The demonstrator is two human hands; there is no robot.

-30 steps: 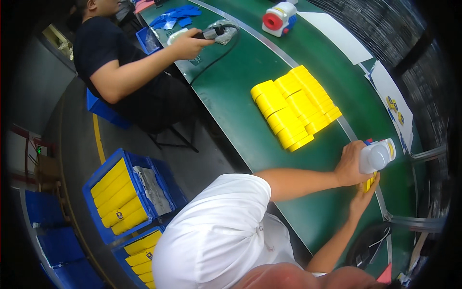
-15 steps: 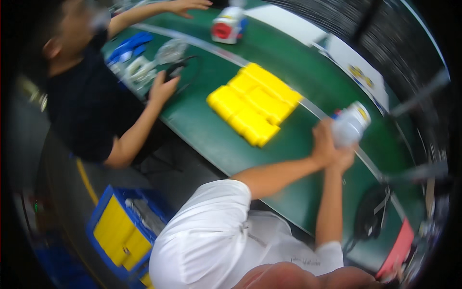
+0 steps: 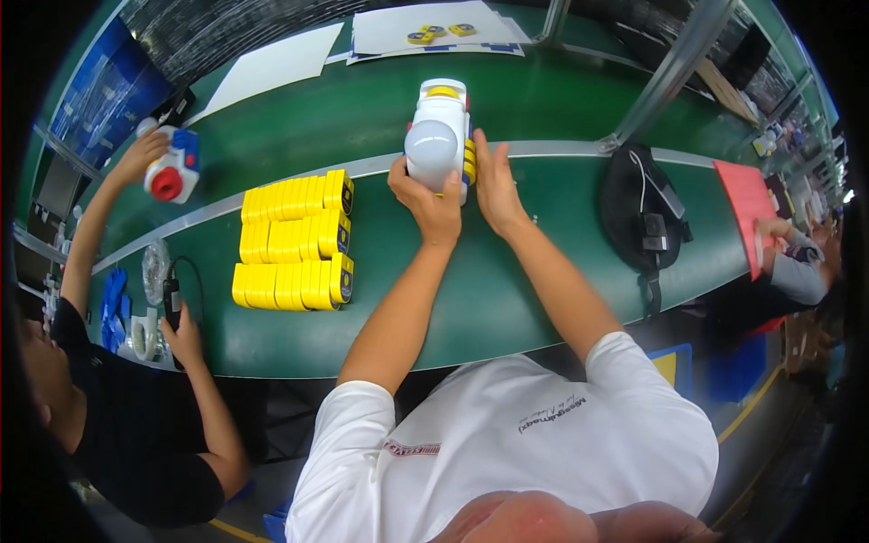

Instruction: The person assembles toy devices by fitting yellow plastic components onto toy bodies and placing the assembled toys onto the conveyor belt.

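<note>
A white plastic toy-like device with a rounded pale-grey dome stands over the green table in front of me. Yellow pieces show along its right side and one at its far end. My left hand is wrapped around its near end, fingers at the left and thumb under the dome. Close to the device's right side is my right hand, fingers stretched out and holding nothing; whether it touches the yellow pieces I cannot tell. To the left lie three rows of yellow rounded pieces, packed side by side.
At the left a co-worker holds a similar white device and a black handheld tool. White sheets with several yellow pieces lie at the back. A black bag and red board are at the right, near a metal post.
My view has swung round and straightened over the table. My right hand has come off the device and opened beside it. The co-worker's far hand has taken hold of the other device.
</note>
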